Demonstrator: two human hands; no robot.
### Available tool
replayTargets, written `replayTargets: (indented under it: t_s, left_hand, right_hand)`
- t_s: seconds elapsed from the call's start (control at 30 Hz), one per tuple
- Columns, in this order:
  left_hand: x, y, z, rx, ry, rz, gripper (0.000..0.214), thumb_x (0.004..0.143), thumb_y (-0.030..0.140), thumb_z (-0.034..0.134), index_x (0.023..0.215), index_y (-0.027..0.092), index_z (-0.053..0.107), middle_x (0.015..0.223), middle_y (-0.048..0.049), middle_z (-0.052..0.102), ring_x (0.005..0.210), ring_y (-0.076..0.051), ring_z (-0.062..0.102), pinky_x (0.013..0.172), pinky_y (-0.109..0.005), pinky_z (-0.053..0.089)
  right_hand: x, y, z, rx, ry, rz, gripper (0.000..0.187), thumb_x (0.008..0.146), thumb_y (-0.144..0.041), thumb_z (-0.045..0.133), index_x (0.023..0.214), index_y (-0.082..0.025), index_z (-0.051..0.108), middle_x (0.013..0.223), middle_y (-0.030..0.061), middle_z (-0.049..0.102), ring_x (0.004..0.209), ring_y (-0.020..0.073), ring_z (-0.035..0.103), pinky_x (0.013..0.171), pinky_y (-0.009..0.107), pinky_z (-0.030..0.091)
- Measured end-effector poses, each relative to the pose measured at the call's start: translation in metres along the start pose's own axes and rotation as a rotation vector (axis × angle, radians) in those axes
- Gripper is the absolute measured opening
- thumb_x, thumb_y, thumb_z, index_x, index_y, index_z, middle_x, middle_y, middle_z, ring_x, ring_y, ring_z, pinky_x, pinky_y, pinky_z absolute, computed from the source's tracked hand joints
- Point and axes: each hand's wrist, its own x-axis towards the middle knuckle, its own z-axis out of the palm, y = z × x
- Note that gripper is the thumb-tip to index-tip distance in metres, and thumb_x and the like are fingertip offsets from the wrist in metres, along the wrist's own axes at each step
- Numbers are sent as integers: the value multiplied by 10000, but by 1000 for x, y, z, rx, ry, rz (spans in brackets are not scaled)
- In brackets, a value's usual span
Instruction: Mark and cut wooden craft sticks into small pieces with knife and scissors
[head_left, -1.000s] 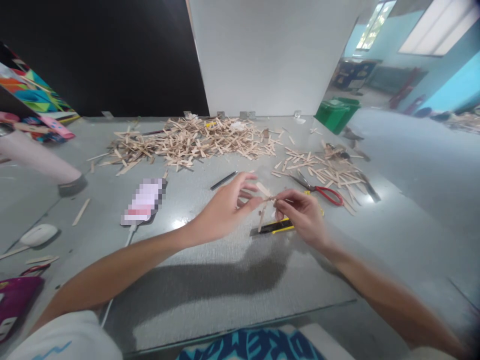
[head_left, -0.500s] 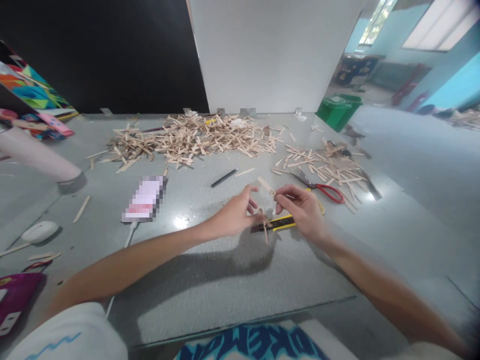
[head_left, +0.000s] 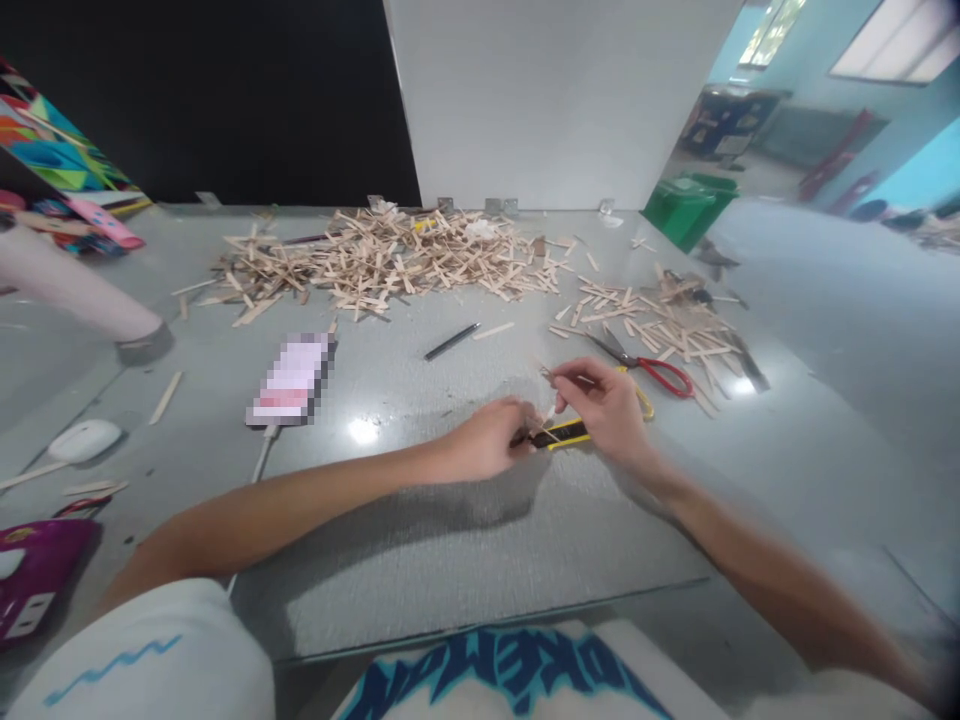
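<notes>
My right hand point(head_left: 611, 415) pinches a short flat wooden stick point(head_left: 547, 373) between thumb and fingertips; its far end is blurred. Close by on the left, my left hand point(head_left: 491, 438) has its fingers drawn together around a thin wooden stick point(head_left: 551, 434), whose end pokes out past the fingertips. Under both hands a yellow and black utility knife point(head_left: 568, 433) lies on the table, its blade end hidden by my left fingers. Scissors with red handles point(head_left: 658, 374) lie just beyond my right hand, near a yellow loop handle point(head_left: 643, 400) partly covered by that hand.
A large heap of wooden sticks point(head_left: 390, 265) spreads along the back, with a smaller pile point(head_left: 652, 320) at right. A black pen point(head_left: 452, 341), a phone point(head_left: 291, 380) on a cable, a white mouse point(head_left: 85, 440) and a pink bottle point(head_left: 82, 285) lie around. A green bin point(head_left: 686, 212) stands behind.
My left hand has closed its fingers and moved slightly down and right, onto the stick by the knife. The stick in my right hand has turned and shows less of its face.
</notes>
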Motion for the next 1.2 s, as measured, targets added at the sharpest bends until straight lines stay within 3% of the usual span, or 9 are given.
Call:
replayTargets:
  t_s: [0.17,0.3,0.43,0.53,0.7,1.2]
  left_hand:
    - [-1,1,-3,-41,-24,-31,129,839,82,658,862,199,707,728,-19,716,668,-190,653,703,-316,499]
    - [0,3,-8,-50,51,-55,104,872,104,663,854,188,720,776,-45,755,702,-194,678,756,-335,536]
    - [6,7,-28,-105,181,-99,111,931,167,655,989,159,749,881,-91,797,790,-222,747,769,-348,569]
    - [7,13,-47,-192,200,-108,136,958,199,653,1030,155,761,883,-86,814,787,-214,780,718,-318,587]
    - [1,27,-68,-318,231,-115,142,968,237,689,982,142,793,797,-75,799,710,-188,755,646,-281,563]
    - [1,37,-63,-469,290,-199,115,922,83,699,926,103,811,707,-39,756,609,-124,707,573,-192,573]
  right_hand:
    - [1,3,0,-16,12,-15,158,907,-361,765,904,-204,743,681,-10,694,600,162,670,612,308,583]
    - [2,3,-1,-12,28,-22,146,904,-352,772,903,-208,750,676,-12,694,597,165,678,610,308,586]
    - [1,-2,-2,29,30,-36,149,917,-350,776,914,-204,746,705,3,733,576,151,667,591,294,581]
    - [-1,-5,-2,78,12,-18,183,916,-377,789,913,-201,737,788,28,780,526,125,632,537,279,559]
    - [-4,-6,-3,128,-62,2,183,934,-377,787,923,-198,749,720,7,748,489,118,621,500,263,532]
    - [-14,-14,4,209,-54,5,218,931,-410,813,909,-206,740,726,5,763,480,131,681,497,262,576]
